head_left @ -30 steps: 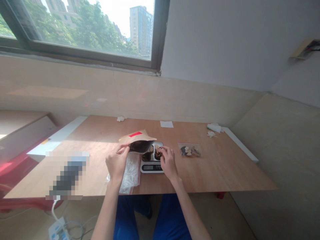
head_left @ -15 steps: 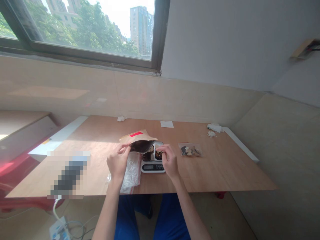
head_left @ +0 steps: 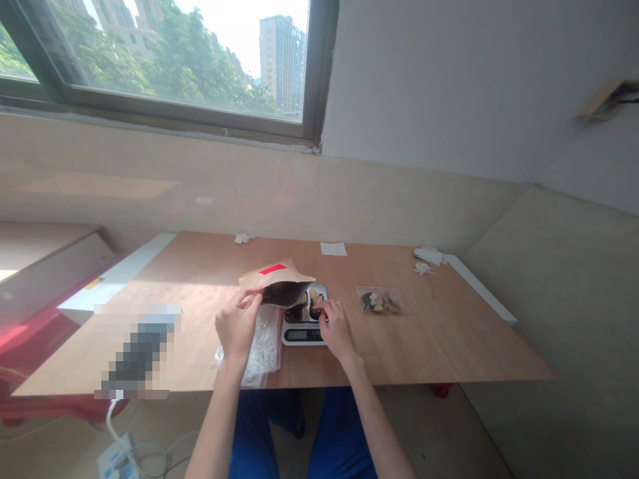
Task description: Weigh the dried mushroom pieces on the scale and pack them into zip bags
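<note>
My left hand (head_left: 238,320) pinches the rim of a brown paper pouch (head_left: 274,274) with a red label. Its dark mouth gapes toward me, partly over a small digital scale (head_left: 303,336). Dark and pale dried pieces (head_left: 315,299) lie on the scale's platform, some hidden behind the pouch. My right hand (head_left: 339,329) is at the right side of the platform, fingertips closed together among the pieces; whether one is between them is too small to tell. Under my left wrist lies a stack of clear plastic bags (head_left: 264,346).
A clear zip bag (head_left: 382,301) of similar pieces lies right of the scale. Paper scraps (head_left: 333,249) and crumpled tissue (head_left: 423,267) are along the table's far side. A blurred-out dark object (head_left: 137,352) with a white cable lies at the left.
My right hand has lowered slightly and shifted left, its fingertips now down at the pieces on the scale. My left hand and the pouch have hardly moved.
</note>
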